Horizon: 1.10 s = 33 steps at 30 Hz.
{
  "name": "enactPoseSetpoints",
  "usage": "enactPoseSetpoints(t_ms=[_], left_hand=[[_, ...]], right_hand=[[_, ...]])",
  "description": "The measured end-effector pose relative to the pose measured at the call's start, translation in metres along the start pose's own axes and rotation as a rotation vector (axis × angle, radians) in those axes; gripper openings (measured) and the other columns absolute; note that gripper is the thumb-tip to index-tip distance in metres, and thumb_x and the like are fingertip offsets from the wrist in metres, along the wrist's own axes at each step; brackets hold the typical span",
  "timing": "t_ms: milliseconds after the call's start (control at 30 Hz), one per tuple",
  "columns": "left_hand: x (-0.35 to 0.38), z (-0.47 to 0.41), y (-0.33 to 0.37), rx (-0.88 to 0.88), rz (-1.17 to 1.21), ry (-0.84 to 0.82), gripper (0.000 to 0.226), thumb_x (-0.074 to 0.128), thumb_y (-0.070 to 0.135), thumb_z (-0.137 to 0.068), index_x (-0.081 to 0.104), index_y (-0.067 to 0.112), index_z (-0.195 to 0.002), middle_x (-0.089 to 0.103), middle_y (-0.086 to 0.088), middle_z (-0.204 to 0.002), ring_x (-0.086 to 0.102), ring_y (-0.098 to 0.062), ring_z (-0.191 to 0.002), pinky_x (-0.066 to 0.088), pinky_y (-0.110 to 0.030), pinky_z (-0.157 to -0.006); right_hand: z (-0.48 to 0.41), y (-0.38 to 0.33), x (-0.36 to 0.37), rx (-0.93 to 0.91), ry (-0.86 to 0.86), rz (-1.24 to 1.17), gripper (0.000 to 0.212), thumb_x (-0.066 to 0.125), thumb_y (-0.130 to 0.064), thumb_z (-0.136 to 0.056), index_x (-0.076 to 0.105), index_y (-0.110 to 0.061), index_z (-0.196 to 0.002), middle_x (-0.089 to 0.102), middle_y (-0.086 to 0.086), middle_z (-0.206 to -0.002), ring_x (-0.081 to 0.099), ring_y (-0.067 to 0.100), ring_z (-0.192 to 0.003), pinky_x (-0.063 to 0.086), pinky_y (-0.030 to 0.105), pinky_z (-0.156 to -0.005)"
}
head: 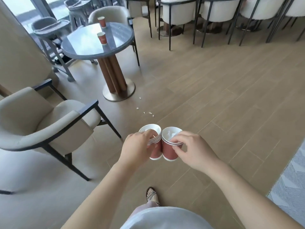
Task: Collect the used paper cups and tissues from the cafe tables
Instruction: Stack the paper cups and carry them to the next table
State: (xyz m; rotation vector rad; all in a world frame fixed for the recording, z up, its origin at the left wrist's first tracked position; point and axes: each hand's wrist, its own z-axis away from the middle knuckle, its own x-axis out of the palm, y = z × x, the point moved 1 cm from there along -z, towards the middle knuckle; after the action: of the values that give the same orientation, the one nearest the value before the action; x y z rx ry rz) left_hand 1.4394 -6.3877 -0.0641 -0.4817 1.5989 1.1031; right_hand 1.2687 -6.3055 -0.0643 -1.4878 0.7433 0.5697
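- Cups fill both hands: my left grip (137, 146) curls round a nested stack of red paper cups (156, 150), fingers over its rim, well in front of the round bench (92, 45) and above the wooden floor (214, 96).
- My right grip (194, 149) pinches the rim of a second, shorter stack (170, 152), which touches the first side by side, just as far from the bench.
- White crumpled tissue (170, 133) lies inside the top cup of the shorter stack; more white shows inside the other.
- On the bench two more red cups stand upright and apart: a far cup (101, 22) near the back edge and a near cup (102, 38) closer to the middle.
- Pale crumbs (149, 113) lie scattered on the floor between the bench's base and my grips.
- A beige armchair (41, 121) stands to the left of the bench, on my side of it.
- A grey high chair (49, 28) stands behind the bench's left edge.
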Motion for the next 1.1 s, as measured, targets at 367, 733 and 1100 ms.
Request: enactPoseSetpoints(t_ms=[367,733,1100], left_hand=[[-0.034,-0.185,-0.049,0.103,-0.007,-0.077,0.029,0.060,0.021,-0.078,0.058,0.027,-0.106,0.058,0.012,-0.111,0.062,-0.021,-0.077,0.035,-0.026,-0.068],[-0.023,-0.385,-0.044,0.116,0.003,-0.052,0.031,0.058,0.020,-0.078,0.059,0.029,-0.108,0.054,0.011,-0.115,0.061,-0.024,-0.078,0.044,-0.032,-0.074],[-0.024,-0.540,-0.033,0.175,0.072,0.003,0.034,0.054,0.030,-0.075,0.064,0.028,-0.108,0.067,0.005,-0.100,0.064,-0.026,-0.079,0.036,-0.025,-0.068]], right_hand=[[-0.173,0.019,-0.020,0.038,0.102,-0.023,0.021,0.060,-0.004,-0.078,0.068,-0.022,-0.087,0.065,-0.008,-0.089,0.058,0.015,-0.089,0.048,0.034,-0.078],[-0.347,0.104,-0.073,0.053,0.128,0.021,0.019,0.063,-0.007,-0.078,0.068,-0.023,-0.087,0.064,-0.011,-0.091,0.058,0.012,-0.089,0.047,0.028,-0.079],[-0.487,0.171,-0.111,0.116,0.067,0.053,0.019,0.062,-0.007,-0.079,0.069,-0.020,-0.092,0.063,-0.010,-0.097,0.056,0.012,-0.097,0.043,0.023,-0.084]])
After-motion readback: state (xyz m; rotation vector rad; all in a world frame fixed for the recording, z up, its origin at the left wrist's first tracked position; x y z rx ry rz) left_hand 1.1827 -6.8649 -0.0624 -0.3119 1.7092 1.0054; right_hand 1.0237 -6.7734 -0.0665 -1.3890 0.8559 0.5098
